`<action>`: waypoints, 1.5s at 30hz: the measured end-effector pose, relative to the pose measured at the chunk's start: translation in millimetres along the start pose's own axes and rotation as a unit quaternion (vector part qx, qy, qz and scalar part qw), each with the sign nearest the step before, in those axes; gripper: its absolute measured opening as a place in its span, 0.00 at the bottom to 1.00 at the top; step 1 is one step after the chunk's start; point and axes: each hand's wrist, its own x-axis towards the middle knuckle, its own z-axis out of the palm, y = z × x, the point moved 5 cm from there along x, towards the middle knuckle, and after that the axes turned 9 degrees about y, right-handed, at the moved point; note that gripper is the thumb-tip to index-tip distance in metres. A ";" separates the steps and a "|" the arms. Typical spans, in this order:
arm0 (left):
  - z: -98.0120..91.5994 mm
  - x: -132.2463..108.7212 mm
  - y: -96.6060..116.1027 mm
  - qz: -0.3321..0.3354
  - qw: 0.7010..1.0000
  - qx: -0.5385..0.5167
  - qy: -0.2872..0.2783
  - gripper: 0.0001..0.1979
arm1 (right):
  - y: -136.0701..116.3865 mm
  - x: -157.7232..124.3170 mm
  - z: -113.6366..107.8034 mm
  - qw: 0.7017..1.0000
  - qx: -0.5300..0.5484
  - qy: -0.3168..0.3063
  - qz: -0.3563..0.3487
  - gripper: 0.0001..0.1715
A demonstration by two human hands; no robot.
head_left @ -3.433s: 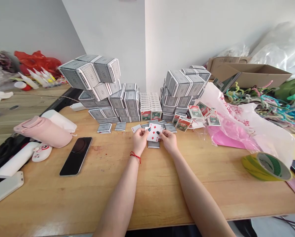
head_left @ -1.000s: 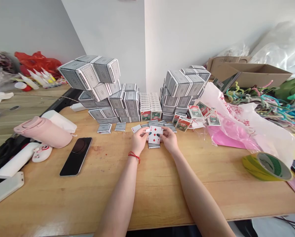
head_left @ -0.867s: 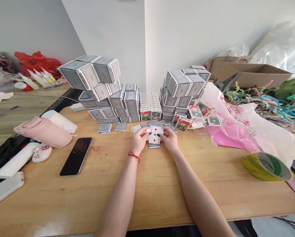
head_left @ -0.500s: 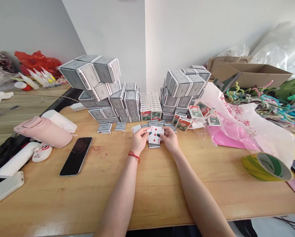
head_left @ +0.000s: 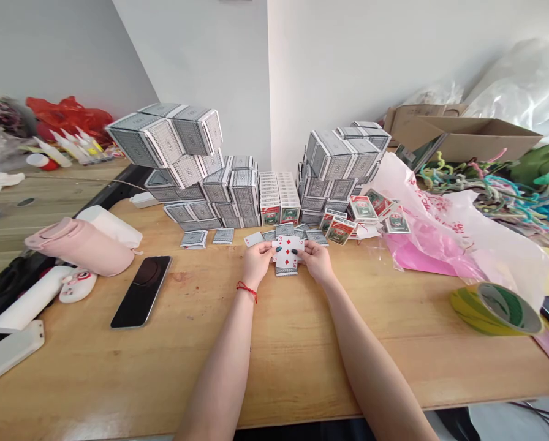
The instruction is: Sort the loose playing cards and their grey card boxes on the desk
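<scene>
A three of diamonds playing card (head_left: 287, 260) faces me, upright, and seems to lie across a sideways card behind it. My left hand (head_left: 257, 263), a red string bracelet at its wrist, pinches the left side of these cards. On the right side my right hand (head_left: 317, 261) pinches them too, thumb in front. Just below the held cards shows a patterned card stack (head_left: 287, 271). More grey-backed cards (head_left: 284, 228) lie behind the hands, partly hidden. A white-faced card (head_left: 253, 239) lies beyond my left hand.
Block structures of folded cards stand at left (head_left: 187, 156) and right (head_left: 334, 159), with boxed card decks (head_left: 341, 229) nearby. Leftward are a phone (head_left: 141, 291) and a pink bottle (head_left: 84, 245). A yellow tape roll (head_left: 495, 309) and pink plastic bag (head_left: 426, 226) occupy the right.
The front card has straightened slightly, and the sideways card behind it shows more at both sides. Both hands keep their pinch in nearly the same place.
</scene>
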 end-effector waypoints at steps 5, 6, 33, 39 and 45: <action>-1.8 1.6 -2.8 0.007 1.000 0.006 0.008 0.11 | 0.5 -0.1 1.0 1.000 -0.015 -0.001 -0.004 0.20; -2.0 1.6 -3.0 0.009 1.000 0.008 0.009 0.11 | 1.2 0.2 0.9 1.000 -0.017 0.001 -0.006 0.19; 15.7 -14.5 9.0 -0.099 0.973 -0.106 -0.182 0.22 | 0.6 1.4 -8.1 0.993 -0.050 0.077 -0.067 0.17; 16.7 -13.2 7.8 -0.094 0.982 -0.096 -0.133 0.23 | -1.5 0.2 -9.8 0.978 -0.137 0.106 -0.116 0.14; 16.4 -13.4 8.0 -0.097 0.985 -0.104 -0.093 0.24 | -5.9 -4.3 -7.1 0.974 -0.155 0.101 -0.132 0.13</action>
